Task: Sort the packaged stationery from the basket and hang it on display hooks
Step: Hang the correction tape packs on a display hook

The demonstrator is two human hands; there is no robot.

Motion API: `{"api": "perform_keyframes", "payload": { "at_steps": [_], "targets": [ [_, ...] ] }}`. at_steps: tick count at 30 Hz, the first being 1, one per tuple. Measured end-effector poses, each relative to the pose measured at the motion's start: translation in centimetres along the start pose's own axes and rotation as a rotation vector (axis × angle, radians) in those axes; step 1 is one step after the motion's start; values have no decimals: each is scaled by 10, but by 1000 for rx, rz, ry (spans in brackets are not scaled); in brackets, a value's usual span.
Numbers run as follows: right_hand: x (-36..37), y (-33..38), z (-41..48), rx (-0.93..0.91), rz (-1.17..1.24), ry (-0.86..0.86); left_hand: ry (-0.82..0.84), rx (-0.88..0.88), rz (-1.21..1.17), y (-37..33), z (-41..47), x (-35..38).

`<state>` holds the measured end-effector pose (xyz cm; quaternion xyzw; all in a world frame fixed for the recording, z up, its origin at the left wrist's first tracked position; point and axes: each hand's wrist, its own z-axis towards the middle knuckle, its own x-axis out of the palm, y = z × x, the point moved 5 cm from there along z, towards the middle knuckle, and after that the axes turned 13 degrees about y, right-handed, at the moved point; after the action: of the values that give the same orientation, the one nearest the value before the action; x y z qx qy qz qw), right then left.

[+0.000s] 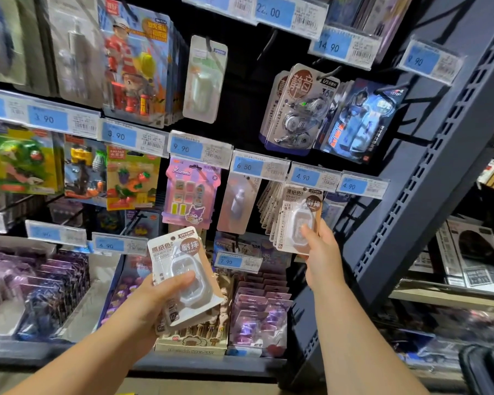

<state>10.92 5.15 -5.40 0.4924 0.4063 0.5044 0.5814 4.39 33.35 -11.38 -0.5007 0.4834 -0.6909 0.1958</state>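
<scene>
Beige pack (294, 213) near grey shelf upright (422, 212)

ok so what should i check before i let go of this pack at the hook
1. Right hand grips the pack: ok, thumb on its clear bubble.
2. Pack matches the hung packs behind it: ok, same beige card.
3. Pack's top hole threaded: cannot tell, the hole does not show.
4. Price tag above is readable: ok, 4.90.
5. Left hand holds the spare packs securely: ok, thumb across the top one.
</scene>
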Motion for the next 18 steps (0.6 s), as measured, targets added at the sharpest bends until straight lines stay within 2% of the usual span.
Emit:
{"api": "perform_keyframes", "payload": {
  "at_steps": [3,9,13,18],
  "targets": [
    [-3,1,-1,-21,1,5,-17,-4,13,0,1,-1],
    [-5,-4,3,-16,34,-154,-16,-29,20,4,4,-2],
    [-3,-8,8,-1,-24,-228,-19,-38,27,6,5,0],
    [5,-12,12,24,-223,-338,-45,-43,67,7,5,-1]
  ]
}}
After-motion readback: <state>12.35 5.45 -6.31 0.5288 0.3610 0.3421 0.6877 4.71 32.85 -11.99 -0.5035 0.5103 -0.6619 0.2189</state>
